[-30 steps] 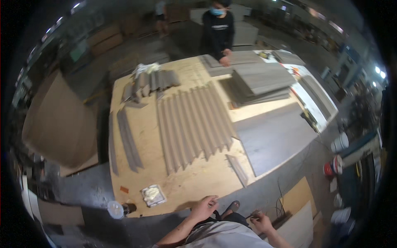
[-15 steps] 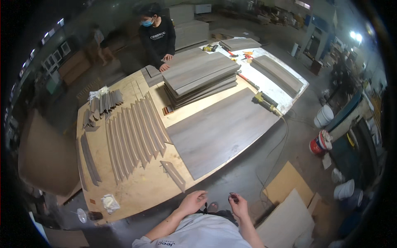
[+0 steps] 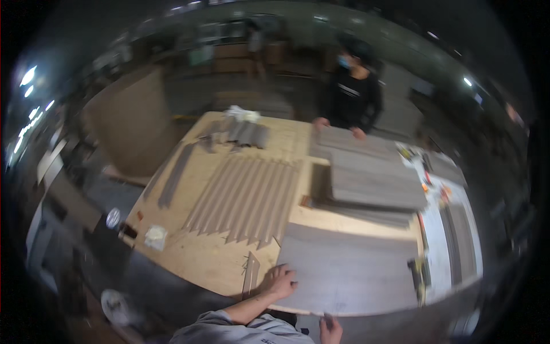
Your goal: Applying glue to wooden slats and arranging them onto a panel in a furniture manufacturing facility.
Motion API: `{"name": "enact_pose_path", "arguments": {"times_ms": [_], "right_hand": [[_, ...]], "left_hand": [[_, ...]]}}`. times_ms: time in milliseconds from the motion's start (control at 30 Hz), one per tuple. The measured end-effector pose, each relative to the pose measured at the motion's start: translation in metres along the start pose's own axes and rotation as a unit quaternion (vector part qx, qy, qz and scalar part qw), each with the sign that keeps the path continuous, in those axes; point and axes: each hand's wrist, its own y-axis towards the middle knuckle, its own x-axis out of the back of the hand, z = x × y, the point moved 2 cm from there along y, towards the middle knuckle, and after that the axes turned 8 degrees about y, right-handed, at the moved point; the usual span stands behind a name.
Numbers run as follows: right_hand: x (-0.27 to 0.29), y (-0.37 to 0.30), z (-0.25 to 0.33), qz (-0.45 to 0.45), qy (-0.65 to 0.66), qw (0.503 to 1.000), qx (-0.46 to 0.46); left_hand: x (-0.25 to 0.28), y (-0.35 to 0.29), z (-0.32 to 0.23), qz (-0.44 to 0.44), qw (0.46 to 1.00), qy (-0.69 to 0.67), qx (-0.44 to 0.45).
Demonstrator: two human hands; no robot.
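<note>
My left hand point(image 3: 282, 282) rests on the near left corner of a large grey-brown wood-grain panel point(image 3: 349, 266), its fingers spread and slightly bent. My right hand point(image 3: 330, 331) is at the panel's near edge, low in the picture. Its fingers are closed round something small and dark that I cannot make out. Beside my left forearm lies a short single strip point(image 3: 251, 274) with a pale edge. Farther left, a row of wood-grain strips point(image 3: 240, 200) with angled ends lies side by side on the plywood tabletop point(image 3: 197, 269).
Across the table a masked co-worker point(image 3: 350, 94) has both hands at a stack of panels point(image 3: 375, 178). A yellow-and-black power tool point(image 3: 420, 278) lies at the panel's right end. More boards point(image 3: 458, 241) lie on the white right end. A crumpled pale sheet point(image 3: 156, 237) sits near the left edge.
The view has swung left, with blur. My left hand has come from beside my body onto the panel's corner. My right hand stays low, now at the panel's near edge.
</note>
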Motion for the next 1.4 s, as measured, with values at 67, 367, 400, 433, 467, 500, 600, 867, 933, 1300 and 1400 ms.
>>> {"name": "enact_pose_path", "arguments": {"times_ms": [67,367,400,433,467,500,600,867,933,1300,1400], "right_hand": [[0.024,0.021,0.057,0.071,-0.043,0.988,-0.132],[0.257,0.246,-0.040,-0.029,-0.349,0.911,0.216],[0.272,0.266,-0.036,-0.066,-0.333,0.918,0.206],[0.286,0.280,-0.035,-0.105,-0.316,0.923,0.195],[0.295,0.289,-0.038,-0.098,-0.313,0.923,0.199],[0.295,0.289,-0.023,-0.153,-0.419,0.880,0.162],[0.299,0.279,0.022,-0.177,-0.538,0.816,0.114],[0.360,0.281,0.048,-0.080,-0.452,0.858,0.230],[0.360,0.269,0.095,-0.067,-0.331,0.910,0.240],[0.451,0.413,0.029,-0.223,-0.464,0.811,0.278],[0.401,0.515,0.036,-0.122,-0.337,0.886,0.292]], "left_hand": [[-0.025,0.010,0.000,-0.032,0.997,-0.009,0.064],[-0.042,0.015,-0.034,-0.141,0.987,0.021,0.069],[-0.042,0.016,-0.034,-0.145,0.986,0.024,0.080],[-0.042,0.017,-0.035,-0.143,0.986,0.024,0.081],[-0.042,0.016,-0.037,-0.141,0.986,0.025,0.082],[-0.044,0.016,-0.041,-0.144,0.985,0.029,0.088],[-0.053,0.016,-0.054,-0.174,0.974,0.052,0.137],[-0.086,0.032,-0.111,-0.234,0.932,0.088,0.263],[-0.091,0.035,-0.117,-0.241,0.920,0.109,0.290],[-0.090,0.037,-0.133,-0.244,0.918,0.096,0.298],[-0.089,0.040,-0.127,-0.249,0.922,0.087,0.285]]}}
